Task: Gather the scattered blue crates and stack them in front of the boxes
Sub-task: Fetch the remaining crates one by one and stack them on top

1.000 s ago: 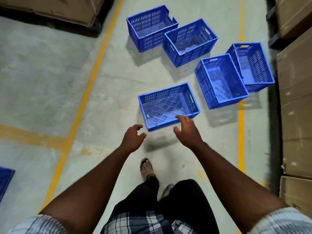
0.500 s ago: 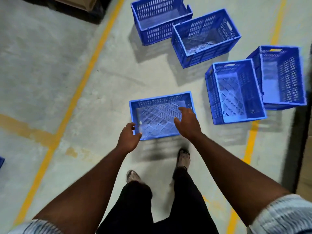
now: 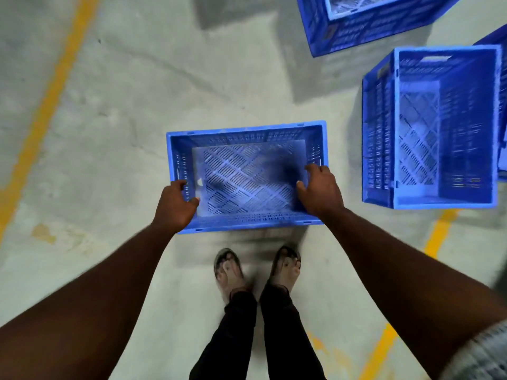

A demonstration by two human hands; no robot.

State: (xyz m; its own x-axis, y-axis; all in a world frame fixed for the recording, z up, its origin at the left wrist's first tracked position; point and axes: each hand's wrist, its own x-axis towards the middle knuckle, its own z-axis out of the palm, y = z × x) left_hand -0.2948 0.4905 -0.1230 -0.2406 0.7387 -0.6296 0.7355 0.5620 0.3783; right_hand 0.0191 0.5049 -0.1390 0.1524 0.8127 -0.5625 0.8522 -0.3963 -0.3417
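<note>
The nearest blue crate (image 3: 247,174) sits between your two hands, open side up and empty, its long side square to you and just ahead of your sandalled feet (image 3: 229,270). Whether it has left the concrete floor (image 3: 123,119) is not clear; there is a blurred shadow at its near edge.

As for progress, you look to be at the start of the job. No stack shows anywhere, and neither do the boxes you are meant to stack in front of. This crate has to be carried there, and the others wait their turn: a second crate (image 3: 428,127) stands well out beyond your right hand, and a third crate (image 3: 356,28) lies further ahead of that hand, cut off by the top edge.

Your left hand (image 3: 175,207) grips the crate's left end wall, fingers curled over the rim and thumb inside. Your right hand (image 3: 319,190) clasps the right end wall the same way, near the closer corner. Both are closed on the rim, neither slack.

A yellow floor line (image 3: 52,86) runs well off past your left hand.
</note>
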